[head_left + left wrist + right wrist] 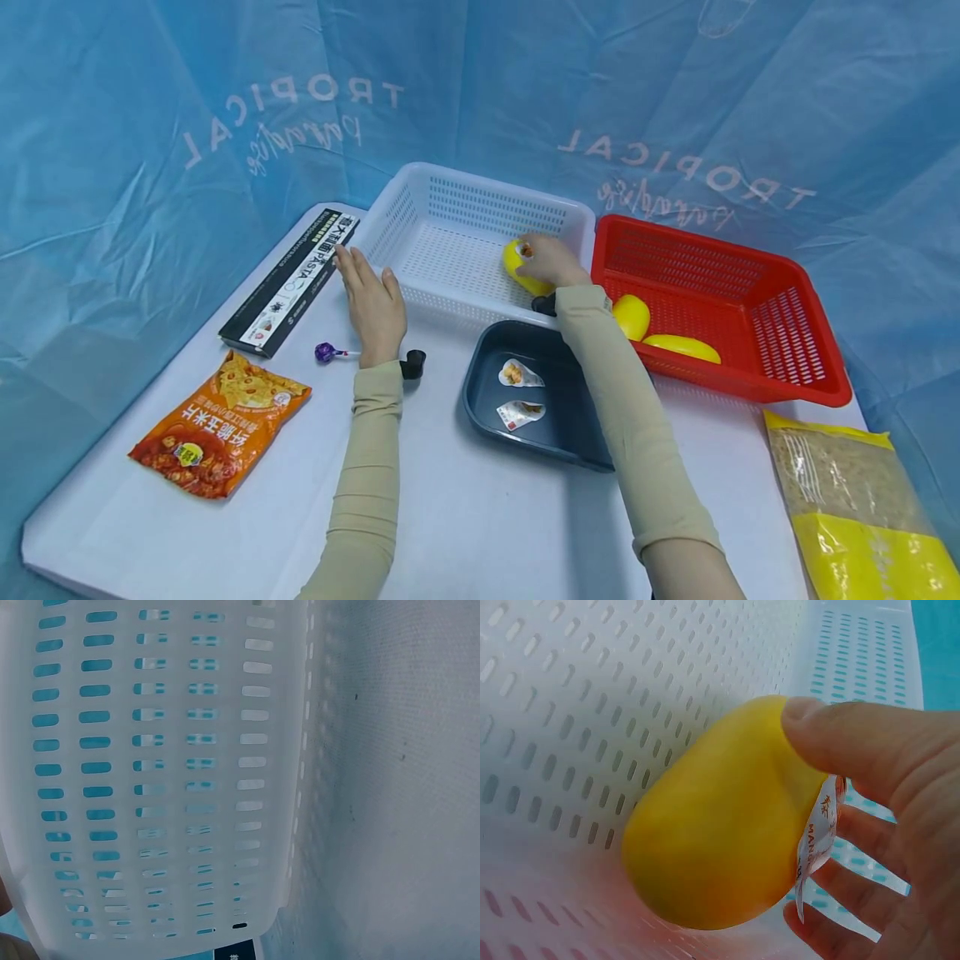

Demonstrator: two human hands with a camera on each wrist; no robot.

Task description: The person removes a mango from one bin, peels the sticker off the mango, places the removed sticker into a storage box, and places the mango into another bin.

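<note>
Right hand: the right hand (550, 260) grasps a smooth yellow plastic mango (720, 825), thumb over its top and fingers curled beneath; a small printed tag (817, 832) hangs at the fingers.
Mango held: it sits low inside the white perforated plastic basket (420, 212), close to the right-hand wall; whether it already rests on the floor I cannot tell.
Left hand: the left hand (371, 302) lies flat with straight fingers, grasping nothing, just beside the white basket's near left corner; the left wrist view shows only the basket wall (150, 787) and the white tabletop (397, 787).
Red basket: a red perforated plastic basket (750, 250) stands touching the white one on its right, with two more yellow mangoes (632, 317) and (682, 347) inside.
Progress: judging by the layout, one mango is across or nearly so, not yet let go; two remain in the red basket.
Tray: a dark grey plastic tray (480, 392) in front of the baskets holds two small snack sachets (517, 373).
Further out: a purple lollipop (327, 352), a long black pasta box (292, 283), an orange crisp packet (221, 421), and a clear-and-yellow grain bag (855, 508).
</note>
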